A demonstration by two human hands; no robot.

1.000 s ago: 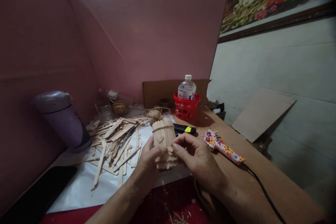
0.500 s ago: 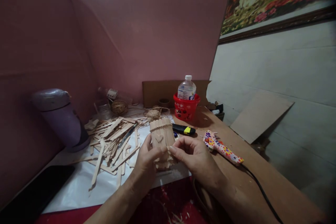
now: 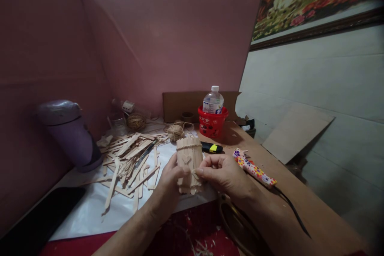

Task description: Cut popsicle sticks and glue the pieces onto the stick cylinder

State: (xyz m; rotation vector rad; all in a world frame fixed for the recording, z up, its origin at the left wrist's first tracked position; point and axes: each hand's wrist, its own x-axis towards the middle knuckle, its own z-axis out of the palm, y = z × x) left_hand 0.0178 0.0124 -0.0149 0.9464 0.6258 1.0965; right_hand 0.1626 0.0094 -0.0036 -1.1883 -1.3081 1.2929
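Note:
Both my hands hold a small upright holder made of craft sticks [image 3: 188, 156], bound near its top with twine and bearing a small wooden heart on its front. My left hand [image 3: 169, 182] wraps its left side, thumb pressed on the front. From the right, my right hand [image 3: 223, 174] pinches the holder's lower edge with curled fingers. A heap of loose craft sticks [image 3: 129, 160] lies just left of the holder on a white sheet [image 3: 90, 212].
A floral glue gun [image 3: 253, 168] with a black cord lies right of my hands. Behind are a black-and-yellow cutter [image 3: 211, 147], twine balls [image 3: 175, 132], a red bucket [image 3: 212, 124] holding a water bottle, and a purple flask [image 3: 70, 134]. A dark phone [image 3: 39, 220] lies at the lower left.
The holder has been turned slightly and shifted between my hands. My right-hand fingers have curled tighter onto its lower right edge.

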